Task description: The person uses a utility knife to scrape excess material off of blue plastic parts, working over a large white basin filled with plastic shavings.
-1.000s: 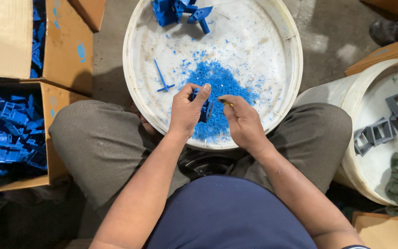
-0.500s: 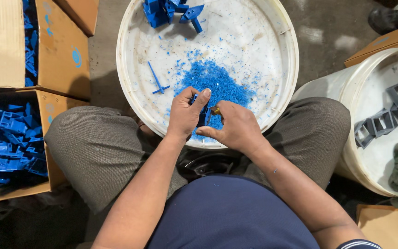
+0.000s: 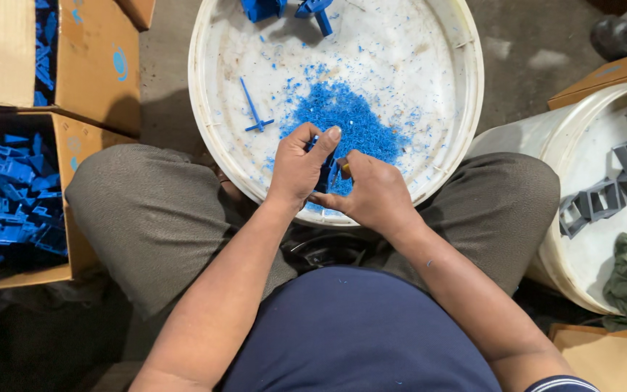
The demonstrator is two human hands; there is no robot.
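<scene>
The left hand (image 3: 300, 165) has its fingers curled tight around a small blue plastic part (image 3: 326, 173), thumb on top. The right hand (image 3: 373, 194) pinches a small tool (image 3: 344, 168) against it, above the blue shavings (image 3: 342, 116) in the white tub (image 3: 444, 43).

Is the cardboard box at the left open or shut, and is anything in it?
Open. The box has its flaps folded back, and blue plastic parts fill much of the inside.

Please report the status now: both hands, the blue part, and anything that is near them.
Left hand grips small blue part. Right hand presses small tool against it. Both over blue shavings in white tub. Nothing blocking.
</scene>
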